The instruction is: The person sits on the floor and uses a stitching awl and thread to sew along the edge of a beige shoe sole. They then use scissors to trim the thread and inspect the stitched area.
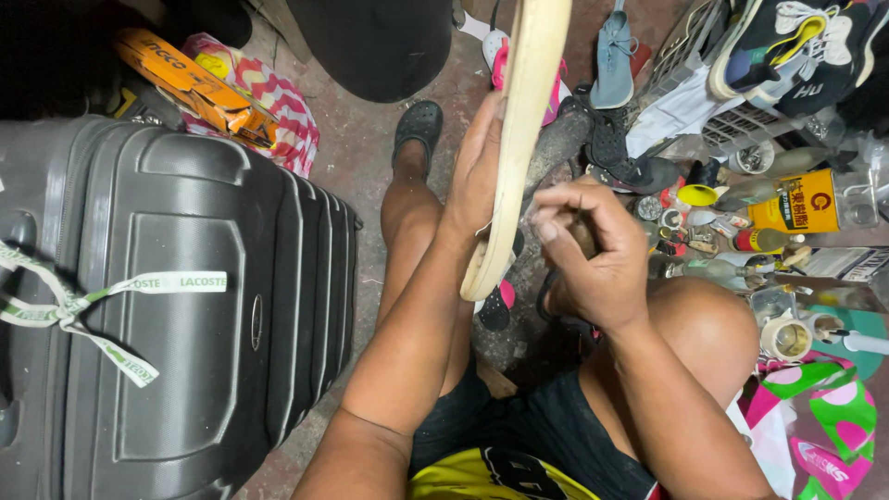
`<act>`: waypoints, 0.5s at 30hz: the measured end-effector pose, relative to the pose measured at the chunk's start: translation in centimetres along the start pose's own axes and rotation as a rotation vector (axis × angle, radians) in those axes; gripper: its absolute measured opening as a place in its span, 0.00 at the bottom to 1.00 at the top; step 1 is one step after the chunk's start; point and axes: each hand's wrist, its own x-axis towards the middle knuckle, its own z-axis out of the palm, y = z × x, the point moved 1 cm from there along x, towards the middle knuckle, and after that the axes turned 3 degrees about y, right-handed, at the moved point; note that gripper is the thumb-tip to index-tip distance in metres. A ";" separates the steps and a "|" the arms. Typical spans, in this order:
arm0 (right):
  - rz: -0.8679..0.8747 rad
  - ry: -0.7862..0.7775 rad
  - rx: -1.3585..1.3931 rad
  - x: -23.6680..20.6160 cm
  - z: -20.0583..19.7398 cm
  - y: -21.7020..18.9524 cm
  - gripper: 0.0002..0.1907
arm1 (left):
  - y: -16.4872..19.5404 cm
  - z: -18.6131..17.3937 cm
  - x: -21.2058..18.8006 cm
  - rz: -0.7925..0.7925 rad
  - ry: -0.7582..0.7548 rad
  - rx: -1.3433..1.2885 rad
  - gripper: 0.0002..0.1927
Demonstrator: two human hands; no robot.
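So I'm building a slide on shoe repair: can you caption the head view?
Seated person's left hand steadies a cream shoe sole upright while the right hand works beside it, next to a grey suitcase.

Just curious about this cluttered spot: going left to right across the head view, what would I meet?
Dark hard-shell suitcase → left hand → pale shoe sole that it holds upright → right hand → yellow-labelled bottle.

Left side: a grey hard-shell suitcase (176,306) walls us in, close beside our left leg.
Ahead: shoes (620,153) and a wire basket (741,120) crowd the floor.
Right side: bottles and tins (787,208) stand packed near our knee.
Open room: bare floor (356,153) between suitcase and leg.
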 end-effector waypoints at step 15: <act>0.201 -0.099 0.202 0.3 -2.1 1.0 0.03 | 0.8 2.9 -0.6 -0.098 -0.058 0.544 0.22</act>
